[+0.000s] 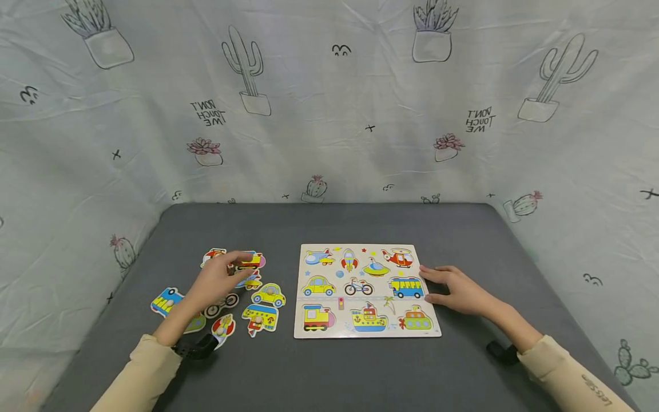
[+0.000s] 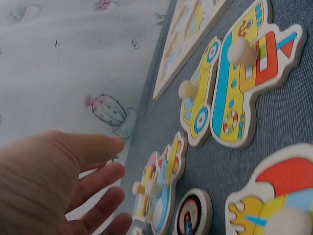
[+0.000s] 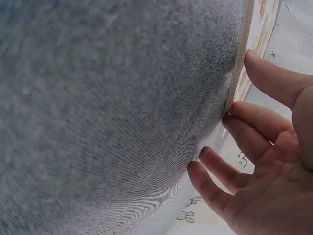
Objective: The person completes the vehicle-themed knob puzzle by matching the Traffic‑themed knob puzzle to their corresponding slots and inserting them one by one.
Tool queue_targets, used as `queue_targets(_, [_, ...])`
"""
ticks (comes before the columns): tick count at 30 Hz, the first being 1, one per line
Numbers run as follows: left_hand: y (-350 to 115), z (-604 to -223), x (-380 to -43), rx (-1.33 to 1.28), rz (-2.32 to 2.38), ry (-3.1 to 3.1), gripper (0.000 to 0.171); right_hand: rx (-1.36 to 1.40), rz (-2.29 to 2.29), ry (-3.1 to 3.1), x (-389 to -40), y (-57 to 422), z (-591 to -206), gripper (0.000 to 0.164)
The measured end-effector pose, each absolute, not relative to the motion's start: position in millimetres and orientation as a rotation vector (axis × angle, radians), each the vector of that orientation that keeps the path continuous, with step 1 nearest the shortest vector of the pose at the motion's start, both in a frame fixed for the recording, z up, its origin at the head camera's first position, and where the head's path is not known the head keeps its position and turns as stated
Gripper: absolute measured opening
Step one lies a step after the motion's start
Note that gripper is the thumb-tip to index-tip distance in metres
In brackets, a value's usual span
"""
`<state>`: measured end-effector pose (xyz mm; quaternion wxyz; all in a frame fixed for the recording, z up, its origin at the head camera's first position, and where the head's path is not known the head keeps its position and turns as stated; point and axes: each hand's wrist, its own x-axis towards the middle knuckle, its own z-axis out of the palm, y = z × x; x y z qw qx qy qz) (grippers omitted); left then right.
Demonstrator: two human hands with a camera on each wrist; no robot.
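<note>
My left hand [image 1: 213, 283] hovers over loose wooden puzzle pieces, its fingers extended and loosely bent, holding nothing. Nearest its fingertips lie a train piece [image 1: 253, 261] and an airplane piece [image 1: 252, 281]. In the left wrist view, a yellow car piece [image 2: 198, 105] and a ship piece [image 2: 227, 105] show round wooden knobs. My right hand [image 1: 458, 290] touches the right edge of a puzzle board [image 1: 342, 330] printed with vehicles. In the right wrist view, its thumb and nearest fingers rest along the board's edge [image 3: 238, 68], the other fingers spread on the cloth side.
Around the left wrist lie a bus piece [image 1: 166, 301], a bicycle piece [image 1: 229, 302], a rocket piece [image 1: 223, 327] and a partly hidden green piece [image 1: 195, 324]. A red piece [image 1: 211, 255] lies behind the left hand. Grey cloth [image 1: 360, 372] covers the table; a printed curtain [image 1: 319, 114] hangs behind.
</note>
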<state>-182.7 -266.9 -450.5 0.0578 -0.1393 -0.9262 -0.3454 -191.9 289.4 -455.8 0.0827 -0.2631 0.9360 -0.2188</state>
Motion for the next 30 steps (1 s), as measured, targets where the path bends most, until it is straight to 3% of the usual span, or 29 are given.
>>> queue_targets(30, [-284.5,-468.3,-181.6,-0.365,-1.201,-2.805,0.019,-0.753,-0.733,2.821,-182.7,285.9,-455.7,0.064])
